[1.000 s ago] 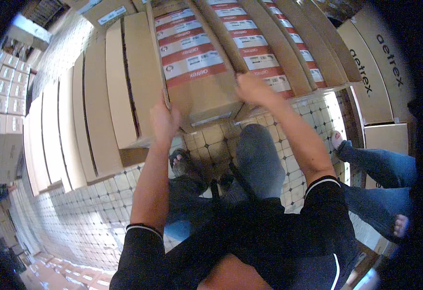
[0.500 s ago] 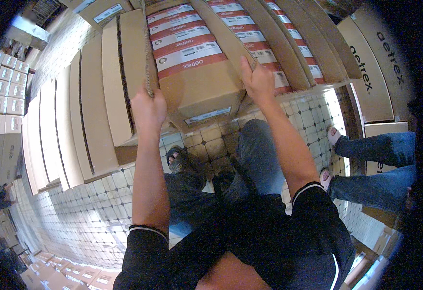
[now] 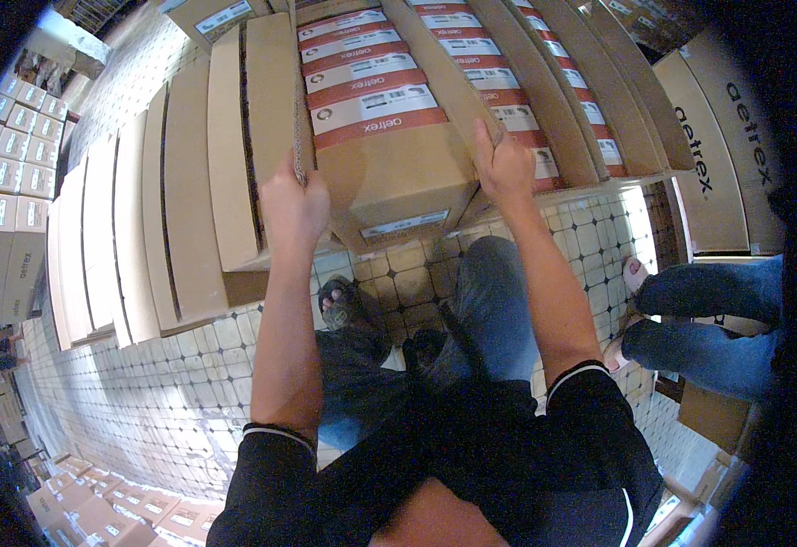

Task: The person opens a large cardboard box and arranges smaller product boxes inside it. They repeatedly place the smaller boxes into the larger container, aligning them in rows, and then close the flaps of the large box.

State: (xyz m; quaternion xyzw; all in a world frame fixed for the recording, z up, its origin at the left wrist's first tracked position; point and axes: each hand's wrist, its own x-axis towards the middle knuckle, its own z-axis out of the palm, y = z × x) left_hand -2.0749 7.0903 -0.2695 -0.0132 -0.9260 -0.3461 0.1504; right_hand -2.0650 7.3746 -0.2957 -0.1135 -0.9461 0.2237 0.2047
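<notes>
In front of me stands an open cardboard carton [image 3: 394, 178], filled with a row of red and white shoe boxes [image 3: 375, 108]. My left hand [image 3: 294, 208] is closed round the near end of its left flap [image 3: 297, 100], which shows edge-on. On the other side, the fingers of my right hand [image 3: 509, 166] grip the near corner of the right flap [image 3: 446, 68]. Both arms reach forward, and the carton's near face bears a white label [image 3: 405, 225]. The undersides of both grips are hidden.
More open cartons with shoe boxes [image 3: 498, 80] adjoin on the right; closed cartons [image 3: 184, 205] line up on the left. Another person's jeans-clad legs [image 3: 704, 324] are at the right, near large cartons [image 3: 708, 173]. Stacked cartons [image 3: 20, 137] stand far left, above a tiled floor [image 3: 198, 383].
My view has shifted slightly, so the cartons and my hands sit a little farther right in the picture. Both hands keep hold of the flaps. The other person's legs have shifted a little.
</notes>
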